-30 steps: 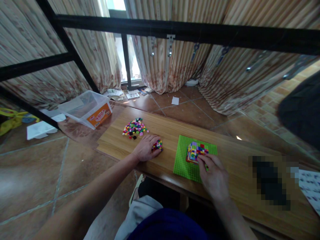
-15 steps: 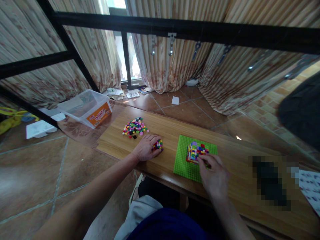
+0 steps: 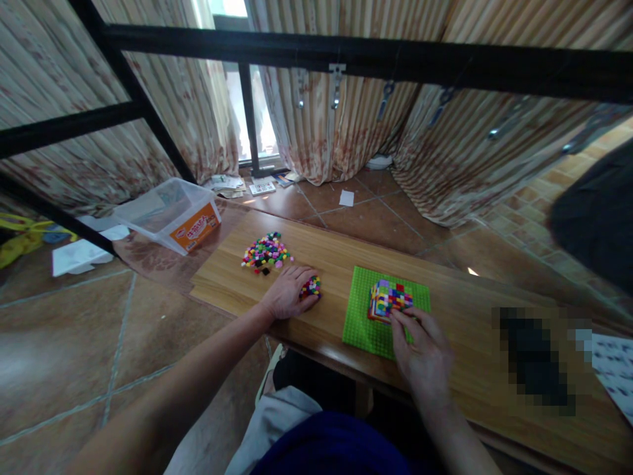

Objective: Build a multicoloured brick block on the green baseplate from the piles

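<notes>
A small block structure (image 3: 388,297) of many-coloured toy bricks stands on a green baseplate (image 3: 361,323). At its near right edge, the thumb and fingertips of my right hand (image 3: 422,343) are pinched together and touch it. Whatever lies between those fingertips is hidden. To the left, my left hand (image 3: 291,293) rests on the table, thumb apart from the fingers, cupped around a small heap of bricks (image 3: 311,286). Part of that heap is covered by the hand. Just beyond it lies a larger pile of loose bricks (image 3: 267,252).
The long wooden table (image 3: 331,251) has a pixelated dark patch (image 3: 537,359) and a printed sheet (image 3: 613,369) at its right. A clear plastic bin (image 3: 171,214) stands beyond the left end. A black metal frame (image 3: 346,53) with hanging metal pieces crosses above.
My right hand's fingers shift slightly at the structure's near edge, staying pinched. My left hand keeps its place beside the small heap.
</notes>
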`<move>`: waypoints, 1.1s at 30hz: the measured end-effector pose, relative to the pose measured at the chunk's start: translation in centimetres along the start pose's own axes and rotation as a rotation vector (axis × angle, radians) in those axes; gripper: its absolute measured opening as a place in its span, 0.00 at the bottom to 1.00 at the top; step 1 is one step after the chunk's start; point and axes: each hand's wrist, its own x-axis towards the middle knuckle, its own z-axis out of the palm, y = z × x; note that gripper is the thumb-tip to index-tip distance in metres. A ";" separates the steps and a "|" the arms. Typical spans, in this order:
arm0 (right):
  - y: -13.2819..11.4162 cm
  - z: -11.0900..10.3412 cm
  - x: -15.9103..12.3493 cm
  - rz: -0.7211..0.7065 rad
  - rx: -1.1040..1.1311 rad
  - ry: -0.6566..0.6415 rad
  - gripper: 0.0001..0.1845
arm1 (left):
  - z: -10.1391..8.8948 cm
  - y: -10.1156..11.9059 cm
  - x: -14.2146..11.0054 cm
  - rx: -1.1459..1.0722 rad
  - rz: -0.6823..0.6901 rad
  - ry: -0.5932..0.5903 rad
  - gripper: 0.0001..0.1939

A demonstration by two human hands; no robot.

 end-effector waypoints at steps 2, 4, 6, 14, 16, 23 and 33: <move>0.1 0.0 0.0 0.022 -0.006 -0.025 0.13 | 0.0 0.0 0.0 0.002 -0.001 -0.002 0.28; 0.3 0.1 0.0 0.032 -0.016 -0.041 0.14 | 0.0 0.0 0.0 0.002 -0.002 -0.005 0.28; 0.4 0.1 0.1 0.016 -0.021 -0.043 0.14 | 0.0 0.1 0.0 0.001 -0.003 -0.006 0.28; 0.2 0.1 0.3 0.016 0.014 -0.038 0.16 | 0.0 -0.1 -0.1 0.001 -0.001 0.007 0.28; 0.2 0.3 0.2 0.028 0.015 -0.038 0.17 | 0.1 -0.1 -0.1 0.002 0.000 0.006 0.28; 0.8 0.3 0.2 0.032 -0.015 -0.063 0.20 | -0.2 0.3 -0.1 -0.001 0.001 0.009 0.28; -4.7 -0.2 0.8 -0.011 0.162 -0.022 0.12 | 0.1 0.1 -0.2 -0.016 0.007 0.000 0.31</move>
